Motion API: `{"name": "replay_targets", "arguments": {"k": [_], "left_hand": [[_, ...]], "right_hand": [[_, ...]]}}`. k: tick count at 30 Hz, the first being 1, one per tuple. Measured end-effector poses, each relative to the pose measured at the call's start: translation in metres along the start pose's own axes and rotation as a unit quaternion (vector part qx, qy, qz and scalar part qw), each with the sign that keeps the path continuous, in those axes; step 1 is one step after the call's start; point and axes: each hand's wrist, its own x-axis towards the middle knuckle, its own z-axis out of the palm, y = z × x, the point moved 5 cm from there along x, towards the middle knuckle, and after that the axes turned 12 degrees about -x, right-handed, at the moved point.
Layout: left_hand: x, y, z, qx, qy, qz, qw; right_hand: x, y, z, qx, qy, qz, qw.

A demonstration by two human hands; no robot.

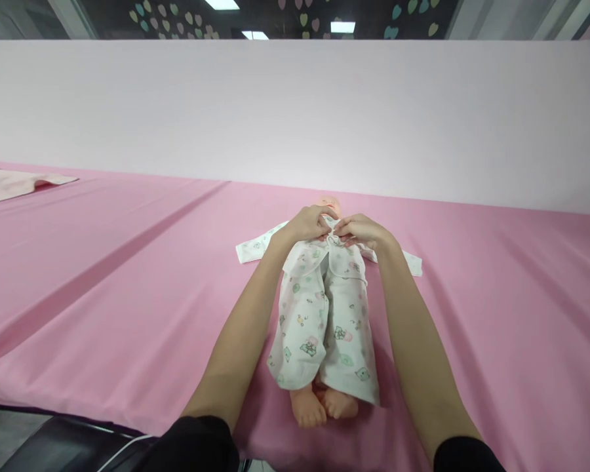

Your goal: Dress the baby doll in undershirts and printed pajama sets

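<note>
As the doll (347, 308) lies lengthwise, feet (308, 408) toward the wearer, the white tie (331, 241) sits on its chest between left hand (307, 223) and right hand (364, 229), neither clearly nearer; fingers (347, 228) curl inward, their grip impossible to tell.

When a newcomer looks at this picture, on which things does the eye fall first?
The white-clad doll probably comes first, lying face up on the pink cover near the middle. Next, the left hand and right hand draw attention, close together at its chest. The wide white panel behind also stands out.
</note>
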Motion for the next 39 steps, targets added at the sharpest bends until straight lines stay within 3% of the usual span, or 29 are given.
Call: {"name": "replay_targets", "arguments": {"k": [3, 5, 8, 9, 12, 14, 18, 24, 27, 34, 39], "left_hand": [[-0.001, 0.004, 0.000, 0.076, -0.008, 0.042, 0.996], [-0.005, 0.009, -0.004, 0.131, 0.004, 0.030, 0.991], [-0.014, 0.018, -0.012, 0.185, 0.001, -0.021, 0.982], [-0.018, 0.021, -0.013, 0.188, -0.013, -0.036, 0.981], [-0.025, 0.027, -0.010, 0.175, -0.088, -0.062, 0.979], [-0.026, 0.027, -0.005, 0.175, -0.123, -0.077, 0.974], [-0.023, 0.019, 0.000, 0.147, -0.141, -0.097, 0.974], [-0.024, 0.018, -0.003, 0.052, -0.111, -0.117, 0.986], [-0.025, 0.020, -0.003, 0.054, -0.100, -0.121, 0.986], [-0.021, 0.016, 0.003, 0.084, -0.141, -0.084, 0.983], [-0.022, 0.021, 0.000, 0.028, -0.157, -0.069, 0.985]], "right_hand": [[-0.001, 0.003, -0.003, 0.015, 0.009, 0.008, 1.000], [-0.006, -0.001, -0.011, -0.072, 0.065, 0.015, 0.995], [-0.022, -0.017, -0.024, -0.224, 0.150, 0.023, 0.963], [-0.029, -0.024, -0.023, -0.249, 0.136, 0.017, 0.959], [-0.043, -0.039, -0.005, -0.279, 0.001, -0.014, 0.960], [-0.047, -0.043, 0.009, -0.313, -0.052, -0.018, 0.948], [-0.041, -0.042, 0.021, -0.361, -0.049, -0.002, 0.931], [-0.037, -0.037, 0.016, -0.325, -0.076, -0.016, 0.943], [-0.038, -0.035, 0.010, -0.300, -0.078, -0.036, 0.950], [-0.037, -0.029, 0.006, -0.339, -0.086, -0.010, 0.937], [-0.042, -0.033, 0.008, -0.338, -0.080, -0.016, 0.938]]}}
